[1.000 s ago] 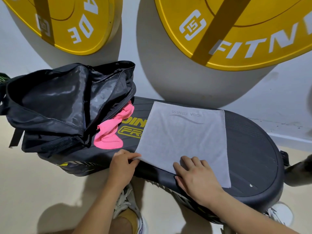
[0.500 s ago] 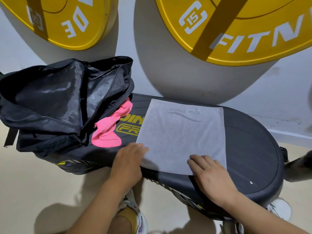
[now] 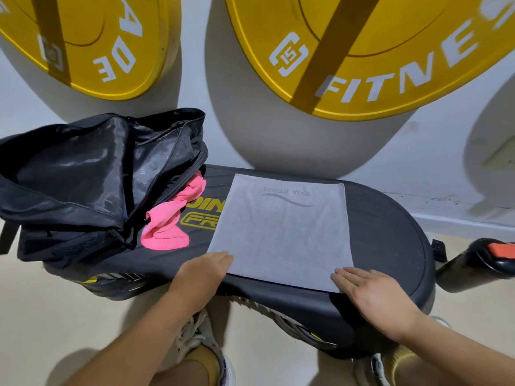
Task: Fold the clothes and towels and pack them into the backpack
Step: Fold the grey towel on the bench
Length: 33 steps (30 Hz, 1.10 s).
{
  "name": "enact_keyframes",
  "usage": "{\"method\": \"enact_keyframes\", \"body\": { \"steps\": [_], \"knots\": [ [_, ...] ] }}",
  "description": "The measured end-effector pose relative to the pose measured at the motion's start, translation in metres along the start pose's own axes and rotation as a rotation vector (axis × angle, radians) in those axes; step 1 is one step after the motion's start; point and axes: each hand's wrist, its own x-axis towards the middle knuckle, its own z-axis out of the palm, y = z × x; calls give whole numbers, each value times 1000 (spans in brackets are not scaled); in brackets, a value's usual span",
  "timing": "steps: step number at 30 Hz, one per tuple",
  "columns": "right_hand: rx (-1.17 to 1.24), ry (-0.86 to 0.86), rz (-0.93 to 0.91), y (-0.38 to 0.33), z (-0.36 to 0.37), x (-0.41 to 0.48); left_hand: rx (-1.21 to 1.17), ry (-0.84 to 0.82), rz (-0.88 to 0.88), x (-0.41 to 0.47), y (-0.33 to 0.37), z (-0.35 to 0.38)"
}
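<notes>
A grey towel (image 3: 281, 229) with "YOGA FITNESS" print lies flat and spread out on a black oval platform (image 3: 390, 240). My left hand (image 3: 204, 270) rests flat at the towel's near left corner, fingers straight. My right hand (image 3: 373, 296) presses flat on the near right corner. A black backpack (image 3: 83, 179) lies unzipped and gaping on the platform's left end. A crumpled pink cloth (image 3: 170, 221) sits between the backpack's mouth and the towel.
Two big yellow weight plates (image 3: 362, 51) lean against the white wall behind the platform. A black and red object (image 3: 485, 260) lies on the floor at the right. My shoes (image 3: 206, 344) stand on the beige floor below the platform's near edge.
My left hand let go of the towel's near left corner and now lies flat. My right hand slid right along the near edge to the right corner. The towel lies smoother.
</notes>
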Motion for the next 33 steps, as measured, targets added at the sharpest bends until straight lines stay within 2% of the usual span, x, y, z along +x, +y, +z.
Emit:
{"method": "enact_keyframes", "body": {
  "steps": [2,4,6,9,12,14,16,18,20,22,24,26,29,33],
  "knots": [
    [23,-155,-30,2,-10,-2,30,-216,-29,-3,7,-19],
    [-19,-292,-29,4,-24,0,130,-367,-17,-6,16,-30],
    [-68,-395,2,6,-40,1,130,-521,-17,-9,25,-41],
    [126,-636,85,9,-52,1,-17,-606,-36,-18,30,-48],
    [383,-736,187,18,-57,2,-275,-656,-63,-23,25,-48],
    [575,-761,245,30,-58,4,-507,-607,-99,-19,15,-45],
    [839,-697,322,44,-57,7,-792,-469,-273,-14,5,-46],
    [1179,-545,477,55,-55,11,-1204,-283,-513,-9,-4,-47],
    [1550,-350,653,59,-48,19,-1554,-125,-662,-2,-11,-46],
    [1740,-132,797,53,-42,32,-1697,19,-714,10,-14,-40],
    [1679,63,926,46,-30,50,-1645,146,-767,27,-10,-32],
    [1415,202,1004,42,-11,69,-1464,268,-824,44,-5,-20],
    [1007,260,1012,39,7,89,-1245,370,-870,67,1,-7],
    [743,264,982,36,17,101,-932,407,-933,85,3,5]
  ]
}}
